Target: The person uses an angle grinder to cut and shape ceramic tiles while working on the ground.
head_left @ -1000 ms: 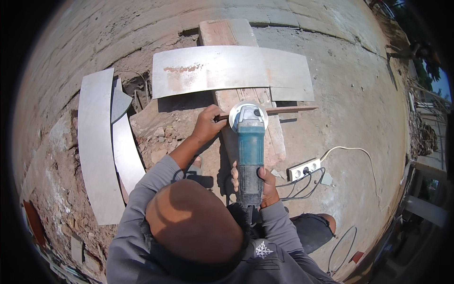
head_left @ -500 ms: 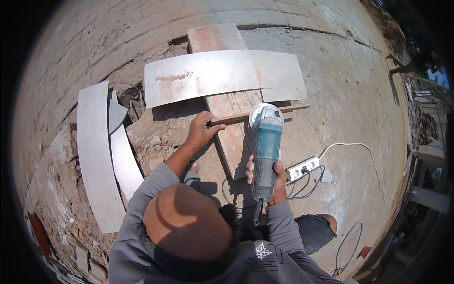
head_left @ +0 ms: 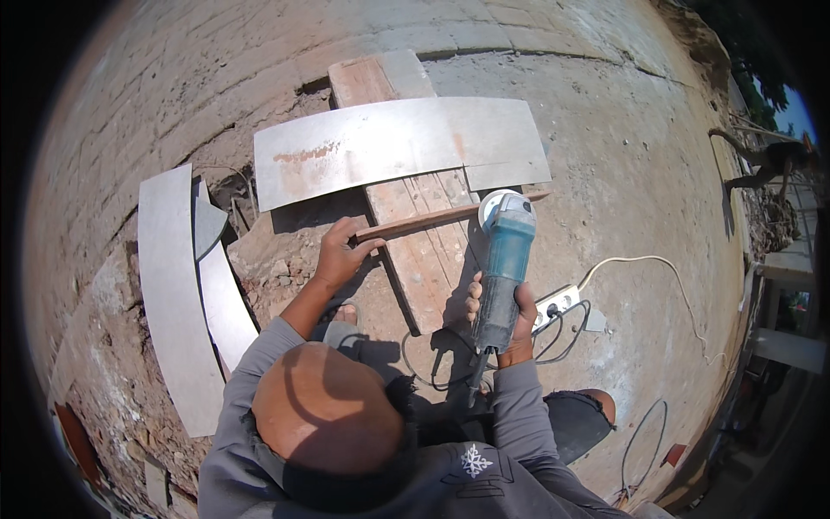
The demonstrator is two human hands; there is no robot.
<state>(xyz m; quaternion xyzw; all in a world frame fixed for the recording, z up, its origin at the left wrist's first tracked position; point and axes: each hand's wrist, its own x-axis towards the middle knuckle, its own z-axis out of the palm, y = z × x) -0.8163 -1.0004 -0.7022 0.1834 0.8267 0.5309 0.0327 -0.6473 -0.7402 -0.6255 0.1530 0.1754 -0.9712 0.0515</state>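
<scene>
My right hand (head_left: 522, 316) wraps around the dark body of a teal and black angle grinder (head_left: 508, 251). The grinder's pale round disc lies at the narrow brown strip (head_left: 424, 221), toward the strip's right end; contact between them cannot be made out. At the strip's left end, my left hand (head_left: 339, 257) pinches it between thumb and fingers. The strip lies across a reddish, worn plank (head_left: 419, 277). Just beyond it, a large curved grey metal sheet (head_left: 389, 143) rests over the same plank, with a cut line near its right part.
Two more curved sheets, a long one (head_left: 170, 303) and a narrower one (head_left: 226, 303), lie at left beside rubble. A white power strip (head_left: 556, 304) with cables sits right of the grinder. Another person (head_left: 772, 163) is at the far right edge.
The grinder has shifted right along the strip. My left hand and the strip have moved left and slightly nearer. The view has also shifted a little.
</scene>
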